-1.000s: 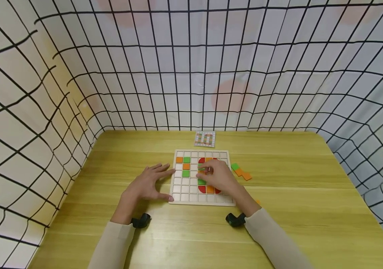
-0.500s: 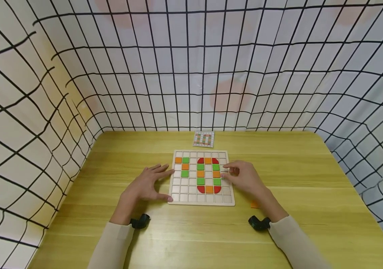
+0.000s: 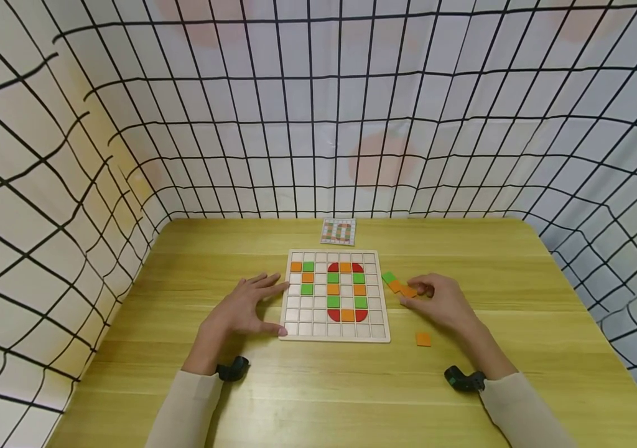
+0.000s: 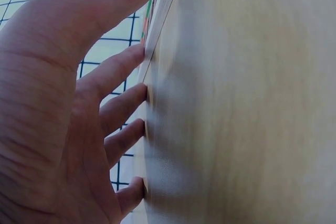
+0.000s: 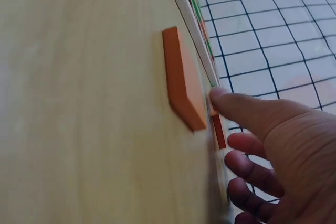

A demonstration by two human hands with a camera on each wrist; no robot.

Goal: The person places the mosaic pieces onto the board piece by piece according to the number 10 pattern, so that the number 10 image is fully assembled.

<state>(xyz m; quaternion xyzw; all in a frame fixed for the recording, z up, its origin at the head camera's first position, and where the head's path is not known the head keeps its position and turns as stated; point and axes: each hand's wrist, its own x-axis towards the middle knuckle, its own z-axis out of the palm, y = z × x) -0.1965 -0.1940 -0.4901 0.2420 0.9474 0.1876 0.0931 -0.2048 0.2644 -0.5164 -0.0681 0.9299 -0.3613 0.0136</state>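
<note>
My left hand (image 3: 242, 305) is spread at the left side of a pale gridded board (image 3: 304, 330), with the thumb at its lower left corner and the index fingertip at its edge. In the left wrist view, the fingertips of the left hand (image 4: 100, 114) reach down to the tabletop. My right hand (image 3: 444, 302) is right of the board, its thumb and index finger apart on either side of an orange square tile (image 3: 409, 292). Another orange tile (image 3: 395, 286) and a green tile (image 3: 388, 277) adjoin it. On the board, orange, green and red round-cornered tiles form a ring and a small group.
A separate orange tile (image 3: 423, 339) lies nearer on the wooden table (image 3: 318, 386); the same loose tile (image 5: 184, 80) looms large in the right wrist view. Beyond the board is a small pattern card (image 3: 338, 231). A white cloth with a black grid (image 3: 296, 137) encloses the table.
My right hand has moved right, from over the ring of tiles to the loose tiles beside the board, uncovering the ring. The left hand has stayed at the board's edge.
</note>
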